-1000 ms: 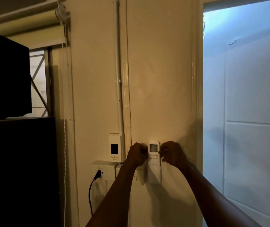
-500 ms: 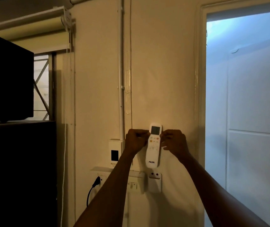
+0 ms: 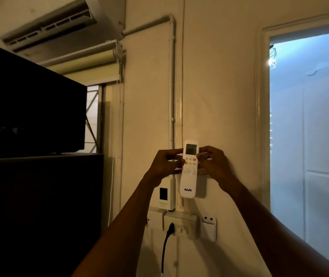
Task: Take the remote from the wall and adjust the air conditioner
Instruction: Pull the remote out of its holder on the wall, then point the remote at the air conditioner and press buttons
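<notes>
A white AUX remote [image 3: 188, 176] with a small screen is held upright in front of the cream wall. My left hand [image 3: 164, 163] grips its left edge, thumb on the buttons. My right hand [image 3: 213, 163] grips its right edge. Below, the empty white wall holder [image 3: 209, 228] hangs on the wall, apart from the remote. The white air conditioner [image 3: 55, 23] is mounted high at the upper left.
A socket box [image 3: 179, 224] with a black plug and cable sits below the remote, a small white box [image 3: 162, 196] beside it. A dark cabinet [image 3: 40, 206] with a black screen fills the left. An open doorway [image 3: 309, 136] is right. A conduit pipe [image 3: 171, 86] runs up the wall.
Both hands have lifted the remote up out of the wall holder, which is left empty. My view has tilted up, and the air conditioner has come into sight.
</notes>
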